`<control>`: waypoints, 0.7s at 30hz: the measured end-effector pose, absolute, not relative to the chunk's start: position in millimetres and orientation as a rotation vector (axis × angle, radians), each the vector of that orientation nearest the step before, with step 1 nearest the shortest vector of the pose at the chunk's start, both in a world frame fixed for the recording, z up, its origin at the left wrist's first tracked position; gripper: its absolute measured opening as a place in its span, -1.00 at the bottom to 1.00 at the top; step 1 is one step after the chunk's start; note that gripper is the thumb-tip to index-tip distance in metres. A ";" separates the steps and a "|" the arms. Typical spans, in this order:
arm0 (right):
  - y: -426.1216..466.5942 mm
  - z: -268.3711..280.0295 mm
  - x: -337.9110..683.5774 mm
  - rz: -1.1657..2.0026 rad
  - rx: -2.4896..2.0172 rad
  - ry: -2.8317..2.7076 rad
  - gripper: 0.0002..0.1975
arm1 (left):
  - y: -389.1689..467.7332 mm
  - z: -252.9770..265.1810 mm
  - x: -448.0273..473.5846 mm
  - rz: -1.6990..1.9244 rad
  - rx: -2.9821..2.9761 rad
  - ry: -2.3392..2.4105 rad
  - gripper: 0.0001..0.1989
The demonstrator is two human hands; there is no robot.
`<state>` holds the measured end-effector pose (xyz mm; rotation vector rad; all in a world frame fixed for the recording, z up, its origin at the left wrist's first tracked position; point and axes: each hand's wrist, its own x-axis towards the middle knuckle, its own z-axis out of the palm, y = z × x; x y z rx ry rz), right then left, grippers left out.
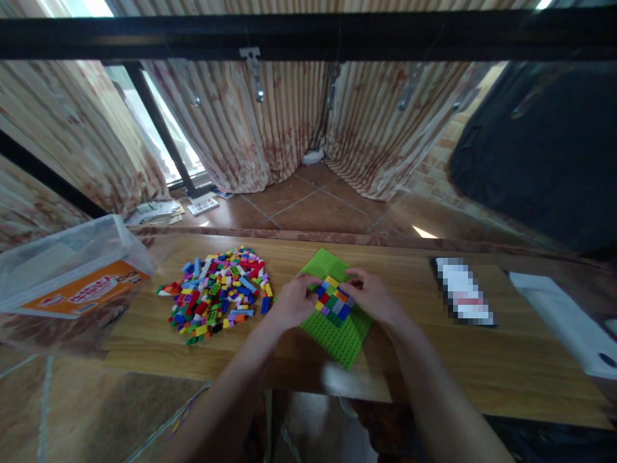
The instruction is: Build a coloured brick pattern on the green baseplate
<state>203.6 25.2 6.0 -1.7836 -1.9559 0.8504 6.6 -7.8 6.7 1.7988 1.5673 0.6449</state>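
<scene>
A green studded baseplate (344, 350) lies at an angle on the wooden table in front of me. Near its middle sits a patch of toy bricks (333, 301) in yellow, red, blue, green and purple. My left hand (295, 301) is at the patch's left edge, its fingers curled and its fingertips against the bricks. At the upper right edge of the patch is my right hand (371, 292), with thumb and fingers bent close together. Whether either hand pinches a single brick is hidden by the fingers.
Left of the baseplate spreads a heap of loose bricks (216, 292). A clear plastic box (72, 263) with an orange label stands at the table's left end. To the right lie a phone (463, 292) and a white flat object (562, 321). A dark rail (308, 36) crosses above.
</scene>
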 end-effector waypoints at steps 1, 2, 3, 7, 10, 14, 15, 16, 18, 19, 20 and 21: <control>27.6 5.9 206.4 0.838 -1.805 -1.926 -0.61 | -7.0 5.7 5.0 0.670 1.773 1.561 -0.61; 29.6 6.1 208.6 0.820 -1.825 -1.912 -0.65 | -6.5 5.3 4.2 0.690 1.746 1.563 -0.60; 31.0 6.2 210.1 0.797 -1.836 -1.915 -0.67 | -6.1 5.4 4.0 0.706 1.723 1.569 -0.59; 30.6 4.6 209.6 0.694 -1.810 -2.007 -0.73 | -4.5 8.9 4.7 0.800 1.662 1.589 -0.59; 27.2 1.6 205.7 0.620 -1.799 -2.048 -0.73 | 0.2 14.1 -4.9 0.980 1.545 1.570 -0.64; 23.5 -0.6 198.3 0.567 -1.799 -2.083 -0.70 | 8.2 25.6 -35.9 1.404 1.216 1.591 -0.79; 23.0 -0.7 196.4 0.561 -1.806 -2.100 -0.70 | 9.1 29.0 -44.2 1.515 1.104 1.602 -0.81; 22.6 -0.8 194.7 0.552 -1.817 -2.119 -0.70 | 9.2 32.5 -51.8 1.612 0.996 1.604 -0.83; 22.6 -0.9 192.3 0.532 -1.832 -2.159 -0.69 | 7.4 39.0 -63.6 1.754 0.823 1.583 -0.83; 23.0 -1.3 191.6 0.526 -1.834 -2.174 -0.67 | 5.8 41.8 -67.7 1.806 0.765 1.564 -0.82; 23.7 -1.8 191.2 0.521 -1.831 -2.189 -0.66 | 3.9 44.4 -70.7 1.848 0.728 1.547 -0.78; 24.6 -2.5 190.8 0.522 -1.824 -2.202 -0.65 | 2.1 46.6 -73.1 1.879 0.707 1.535 -0.72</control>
